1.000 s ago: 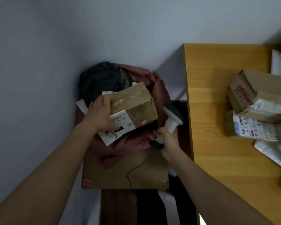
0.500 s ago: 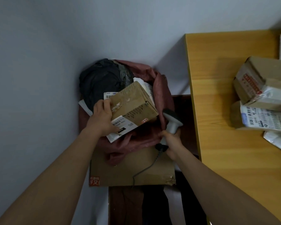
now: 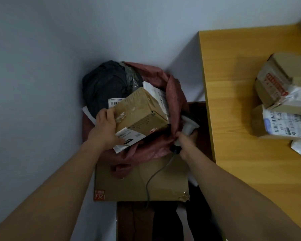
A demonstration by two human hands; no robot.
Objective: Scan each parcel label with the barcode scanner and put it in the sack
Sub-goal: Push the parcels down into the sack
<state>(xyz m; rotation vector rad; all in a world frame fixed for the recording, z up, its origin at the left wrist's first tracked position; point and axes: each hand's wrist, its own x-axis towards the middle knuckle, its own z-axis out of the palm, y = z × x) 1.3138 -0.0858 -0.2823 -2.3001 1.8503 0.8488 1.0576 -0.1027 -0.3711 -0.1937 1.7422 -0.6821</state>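
- Head view: the left hand (image 3: 105, 127) gripped the near-left corner of a brown box (image 3: 141, 113), fingers curled over its top edge and thumb underneath by the white label (image 3: 129, 138). The box sat tilted in the mouth of the red sack (image 3: 170, 94), partly inside, resting against a black parcel (image 3: 104, 84) on the far left and a white parcel (image 3: 156, 93) on the far right.
- The right hand (image 3: 185, 138) had its fingers clamped on the handle of the scanner (image 3: 189, 124), just right of the sack's rim; the hand also appeared to pinch that rim, though I could not tell for sure. The cable (image 3: 156, 176) ran down across a flat carton (image 3: 141, 181) nearer the camera.
- On the table (image 3: 233, 101) to the right, more parcels (image 3: 285, 101) lay piled, so the job looked far from finished.
- Risks, as I judged them: the sack looked nearly full, so the box could slide off the black parcel and tip out once released. The soft rim could fold under the box and block it. The cable, lying close to the sack, could snag on cloth or the carton edge when the scanner was lifted away.
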